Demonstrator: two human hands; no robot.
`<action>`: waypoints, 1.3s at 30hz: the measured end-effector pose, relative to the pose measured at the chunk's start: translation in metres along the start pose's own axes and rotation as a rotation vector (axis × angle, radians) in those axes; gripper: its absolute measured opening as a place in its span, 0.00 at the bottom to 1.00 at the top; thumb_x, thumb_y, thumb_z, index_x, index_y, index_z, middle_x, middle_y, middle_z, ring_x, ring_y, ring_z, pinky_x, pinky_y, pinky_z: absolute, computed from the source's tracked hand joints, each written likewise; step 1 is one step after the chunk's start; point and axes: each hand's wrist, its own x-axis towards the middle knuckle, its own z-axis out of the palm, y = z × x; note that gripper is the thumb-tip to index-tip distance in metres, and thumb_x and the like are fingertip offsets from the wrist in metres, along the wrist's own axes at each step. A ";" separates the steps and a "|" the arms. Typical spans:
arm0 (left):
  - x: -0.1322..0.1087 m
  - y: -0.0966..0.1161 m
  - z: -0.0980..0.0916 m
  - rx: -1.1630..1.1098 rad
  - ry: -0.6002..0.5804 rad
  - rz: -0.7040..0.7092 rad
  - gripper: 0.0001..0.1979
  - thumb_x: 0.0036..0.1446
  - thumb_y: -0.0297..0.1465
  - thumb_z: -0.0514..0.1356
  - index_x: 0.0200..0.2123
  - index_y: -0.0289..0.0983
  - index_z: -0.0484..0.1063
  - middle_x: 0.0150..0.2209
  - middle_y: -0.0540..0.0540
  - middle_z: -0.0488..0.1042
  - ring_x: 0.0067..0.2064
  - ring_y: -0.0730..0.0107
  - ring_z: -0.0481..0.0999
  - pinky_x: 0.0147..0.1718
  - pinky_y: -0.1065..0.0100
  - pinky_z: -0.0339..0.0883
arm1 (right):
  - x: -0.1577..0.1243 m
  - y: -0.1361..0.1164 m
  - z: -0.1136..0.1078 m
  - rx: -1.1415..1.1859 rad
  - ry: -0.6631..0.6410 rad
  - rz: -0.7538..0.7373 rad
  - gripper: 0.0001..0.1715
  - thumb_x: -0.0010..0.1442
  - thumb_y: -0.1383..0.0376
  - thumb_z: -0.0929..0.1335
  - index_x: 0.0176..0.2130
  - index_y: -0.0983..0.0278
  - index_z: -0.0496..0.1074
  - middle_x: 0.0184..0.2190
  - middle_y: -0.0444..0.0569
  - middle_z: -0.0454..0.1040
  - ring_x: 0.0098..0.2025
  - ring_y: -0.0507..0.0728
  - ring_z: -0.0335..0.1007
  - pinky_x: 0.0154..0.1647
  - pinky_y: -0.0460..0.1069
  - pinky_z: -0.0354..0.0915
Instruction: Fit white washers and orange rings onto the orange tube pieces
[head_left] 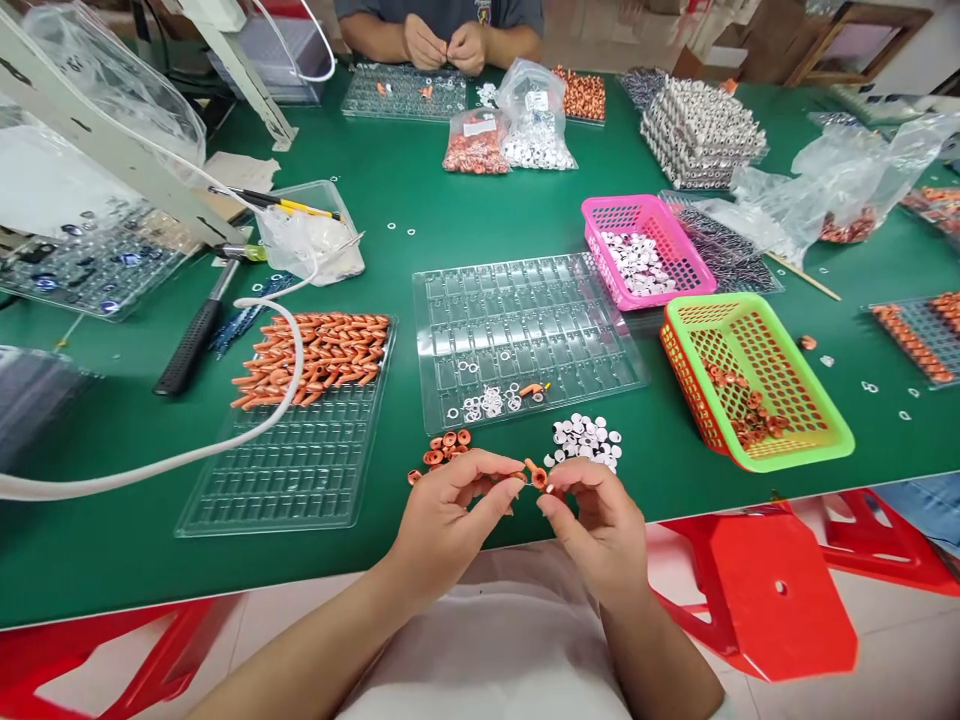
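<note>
Just past the table's front edge, both hands meet at a small orange plastic part (538, 477) with a round cup and a short stem. My left hand (450, 515) pinches at its left side, thumb and forefinger closed. My right hand (600, 530) is closed in a pinch at its right side, with a tiny white bit at the fingertips that I cannot make out. Beyond the left fingers lies a pile of orange cups (448, 447). Black-and-white discs (585, 440) are heaped beyond the right hand. A clear moulded tray (525, 310) holds white rings (491, 402) and a small orange piece (531, 389).
Orange parts (322, 350) fill half of another tray (277, 490). A pink basket (697, 270) holds discs; a green basket (825, 420) holds orange cups. A hammer (196, 335) and white cable (292, 390) lie left. Across the table, a co-worker's hands (446, 45) are busy.
</note>
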 end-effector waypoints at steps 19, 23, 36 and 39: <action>0.007 0.008 -0.019 0.065 -0.434 -0.026 0.08 0.59 0.31 0.61 0.41 0.38 0.78 0.37 0.45 0.78 0.39 0.68 0.76 0.40 0.68 0.70 | 0.013 -0.022 -0.016 -0.222 -0.256 -0.179 0.16 0.61 0.76 0.67 0.45 0.58 0.70 0.34 0.45 0.74 0.35 0.53 0.71 0.36 0.49 0.67; 0.010 0.011 -0.019 -0.005 -0.442 -0.118 0.09 0.59 0.31 0.60 0.42 0.38 0.78 0.34 0.47 0.78 0.35 0.70 0.75 0.36 0.70 0.69 | 0.012 -0.020 -0.016 -0.231 -0.250 -0.182 0.14 0.61 0.75 0.67 0.43 0.58 0.70 0.35 0.45 0.74 0.37 0.53 0.71 0.37 0.49 0.67; 0.013 0.000 -0.016 -0.250 -0.312 -0.197 0.07 0.57 0.32 0.63 0.38 0.37 0.75 0.33 0.49 0.77 0.33 0.74 0.75 0.37 0.70 0.71 | 0.005 -0.006 -0.014 -0.011 -0.182 0.164 0.08 0.61 0.62 0.69 0.43 0.58 0.73 0.35 0.47 0.74 0.36 0.54 0.71 0.36 0.49 0.68; 0.013 0.000 -0.011 -0.230 -0.247 -0.147 0.06 0.55 0.31 0.64 0.37 0.37 0.75 0.34 0.49 0.75 0.33 0.75 0.74 0.36 0.71 0.71 | 0.003 -0.005 -0.007 0.023 -0.111 0.205 0.07 0.59 0.64 0.71 0.40 0.58 0.72 0.33 0.45 0.74 0.34 0.53 0.71 0.34 0.46 0.68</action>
